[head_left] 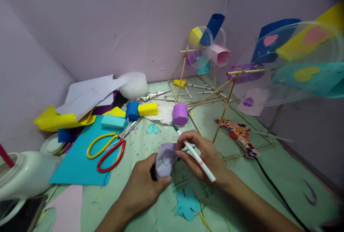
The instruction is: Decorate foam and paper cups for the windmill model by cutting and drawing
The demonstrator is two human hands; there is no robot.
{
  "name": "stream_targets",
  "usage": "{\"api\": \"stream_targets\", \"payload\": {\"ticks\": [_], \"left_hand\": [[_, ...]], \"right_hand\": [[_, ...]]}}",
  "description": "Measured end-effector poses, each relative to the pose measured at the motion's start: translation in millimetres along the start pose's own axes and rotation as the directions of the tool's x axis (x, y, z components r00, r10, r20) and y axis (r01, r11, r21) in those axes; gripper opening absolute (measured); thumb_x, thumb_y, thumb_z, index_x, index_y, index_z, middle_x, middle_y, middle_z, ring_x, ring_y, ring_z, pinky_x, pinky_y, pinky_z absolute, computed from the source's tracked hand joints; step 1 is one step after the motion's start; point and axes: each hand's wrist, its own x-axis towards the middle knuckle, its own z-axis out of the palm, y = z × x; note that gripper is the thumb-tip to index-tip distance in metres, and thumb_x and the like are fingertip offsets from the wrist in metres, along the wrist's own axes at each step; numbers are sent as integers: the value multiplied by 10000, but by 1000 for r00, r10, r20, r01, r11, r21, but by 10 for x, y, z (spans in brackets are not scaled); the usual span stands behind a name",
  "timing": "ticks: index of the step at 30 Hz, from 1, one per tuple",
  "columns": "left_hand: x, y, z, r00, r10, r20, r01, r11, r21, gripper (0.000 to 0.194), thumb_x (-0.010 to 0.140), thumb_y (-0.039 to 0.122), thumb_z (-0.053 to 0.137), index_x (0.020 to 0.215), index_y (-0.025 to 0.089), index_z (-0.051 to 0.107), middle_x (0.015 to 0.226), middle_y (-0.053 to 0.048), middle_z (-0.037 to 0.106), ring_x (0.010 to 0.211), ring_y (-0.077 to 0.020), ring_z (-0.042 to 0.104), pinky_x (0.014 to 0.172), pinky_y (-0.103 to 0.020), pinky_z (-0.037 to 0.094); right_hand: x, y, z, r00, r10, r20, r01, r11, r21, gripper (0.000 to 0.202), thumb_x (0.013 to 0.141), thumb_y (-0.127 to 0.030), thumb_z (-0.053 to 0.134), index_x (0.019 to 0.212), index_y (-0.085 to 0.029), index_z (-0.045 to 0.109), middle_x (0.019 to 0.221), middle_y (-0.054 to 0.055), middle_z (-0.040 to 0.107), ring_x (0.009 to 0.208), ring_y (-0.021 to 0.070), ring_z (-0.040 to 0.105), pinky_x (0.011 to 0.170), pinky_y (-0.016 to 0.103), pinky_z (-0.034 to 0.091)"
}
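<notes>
At lower centre, the left hand [145, 185] pinches a lilac paper piece [165, 159]; the right hand [206, 156], touching its right edge, grips a white marker [194, 153]. No writing is readable.

Two hands: left hand [142, 187], right hand [206, 155]. One pen [197, 157]. One lilac paper piece [165, 159]. One pair of scissors [111, 146]. Two stick-and-paper pinwheels [208, 46] [295, 60]. Loose paper rolls on the tabletop [268, 174]: blue [132, 111], yellow [147, 109], purple [180, 114], teal [113, 121].
</notes>
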Motion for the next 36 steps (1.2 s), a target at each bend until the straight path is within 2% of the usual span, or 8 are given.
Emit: {"api": "stream_targets", "payload": {"ticks": [5, 10, 13, 16, 24, 28, 33, 36], "left_hand": [[-8, 22, -47, 999, 43, -3, -43, 997, 62, 251, 686, 250, 624, 931, 197, 645, 790, -6, 666, 682, -182, 530, 594, -264, 380], [-5, 37, -78, 999, 36, -25, -35, 999, 31, 311, 684, 245, 651, 993, 211, 636, 877, -16, 678, 761, -202, 564, 659, -280, 409], [14, 28, -87, 999, 31, -25, -31, 999, 29, 369, 664, 204, 665, 1031, 219, 638, 947, -23, 677, 827, -211, 575, 727, -295, 421], [32, 21, -94, 999, 35, -27, -34, 997, 63, 351, 657, 187, 656, 1007, 211, 652, 930, -30, 675, 816, -214, 578, 720, -303, 424], [41, 29, -121, 997, 15, -70, -15, 1000, -6, 304, 642, 176, 640, 946, 192, 645, 898, -44, 661, 816, -216, 577, 725, -316, 435], [44, 24, -109, 997, -11, -74, 5, 996, -87, 326, 650, 193, 646, 974, 172, 618, 921, -56, 659, 826, -219, 579, 722, -318, 442], [54, 27, -84, 997, -45, -55, 39, 994, -100, 342, 645, 169, 641, 986, 168, 612, 946, -62, 657, 850, -226, 577, 737, -324, 442], [62, 23, -79, 998, -37, -58, 33, 998, -60, 335, 652, 168, 636, 986, 174, 617, 936, -57, 650, 841, -224, 574, 738, -328, 440]], "right_hand": [[15, -1, 0, 997, -56, 57, 55, 998, 17, 171, 778, -154, 599, 902, -230, 511, 823, 31, 629, 708, 160, 599, 632, 278, 478], [-8, 13, 14, 994, -17, 112, 11, 999, 51, 111, 813, -205, 607, 898, -233, 541, 816, 20, 663, 649, 141, 600, 588, 251, 456], [-23, 19, 22, 994, 10, 109, -14, 999, 38, 64, 823, -187, 567, 861, -228, 535, 736, 5, 657, 573, 123, 580, 543, 226, 431], [-38, 29, 40, 994, -1, 107, -5, 998, 59, 95, 797, -138, 536, 823, -228, 514, 650, -15, 620, 495, 108, 546, 484, 202, 410], [-60, 9, 79, 992, -118, -35, 121, 988, 92, 165, 794, -71, 517, 794, -233, 486, 666, -16, 614, 488, 102, 574, 466, 187, 410], [-47, -34, 46, 996, -79, 48, 75, 994, 78, 136, 806, -167, 569, 863, -237, 467, 772, 18, 642, 553, 127, 587, 509, 221, 426], [-38, -50, -6, 984, -70, 161, 59, 996, 70, 105, 837, -207, 538, 842, -241, 438, 657, -39, 568, 500, 100, 501, 471, 197, 351], [-50, -36, -1, 983, -30, 181, 13, 995, 96, 113, 841, -223, 537, 844, -242, 426, 624, -54, 531, 493, 99, 480, 465, 193, 335]]}}
